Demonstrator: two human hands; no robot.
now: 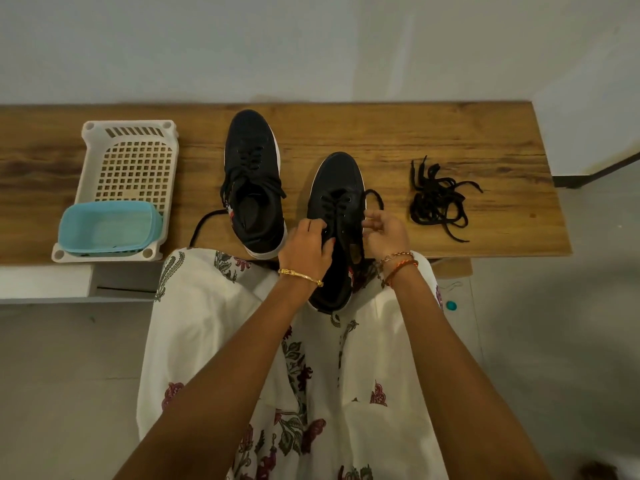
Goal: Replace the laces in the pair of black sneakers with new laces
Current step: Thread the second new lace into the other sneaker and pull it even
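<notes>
Two black sneakers are in view. The left sneaker (254, 181) stands on the wooden table (450, 133), laced, with one lace end trailing off to the left. The right sneaker (337, 202) hangs over the table's near edge, its heel on my lap. My left hand (308, 247) grips this shoe's left side at the eyelets. My right hand (386, 232) pinches the black lace (375, 197), which loops out from the shoe's right side. A loose tangle of black laces (438, 202) lies on the table to the right.
A white perforated plastic basket (128, 157) sits at the table's left, with a light blue tub (107, 226) in its near end. A white wall stands behind the table. My white floral garment covers my lap below the table edge.
</notes>
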